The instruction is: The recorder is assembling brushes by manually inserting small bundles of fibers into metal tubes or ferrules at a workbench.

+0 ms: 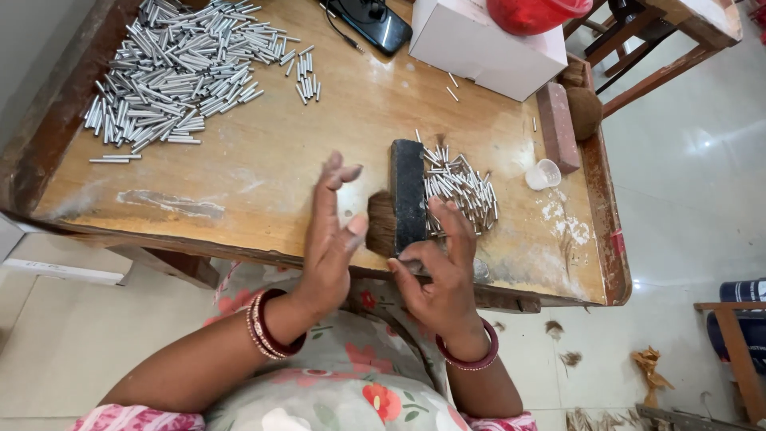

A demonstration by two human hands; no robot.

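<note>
nearest to us we see our floral lap and our two forearms, each with red bangles at the wrist. our left hand (329, 239) is raised above the near edge of the tabletop (263, 160), fingers spread and apart, holding nothing; its fingertips hover just left of a tuft of brown fibre (381, 225). our right hand (440, 267) sits beside it, its thumb and lower fingers touching the near end of a dark rectangular block (408, 195), while the upper fingers are open and lifted over a small pile of metal tubes (461, 190). we cannot tell whether that grip is truly clamped on the block or merely resting against it.

the block stands on its edge near the front middle of the tabletop, with the fibre tuft pressed against its left face and the small pile of tubes lying just to its right. a little further right we see a small clear plastic cup (544, 173) beside a reddish brick (557, 126), and a brown coconut husk (585, 108) at the right rim.

further back, at the far left, a large heap of silver tubes (179, 68) is spread out, well apart from our hands. at the far edge lie a black phone (375, 24) with a cable, a white box (483, 44) and a red container (531, 14) on top of it.
</note>
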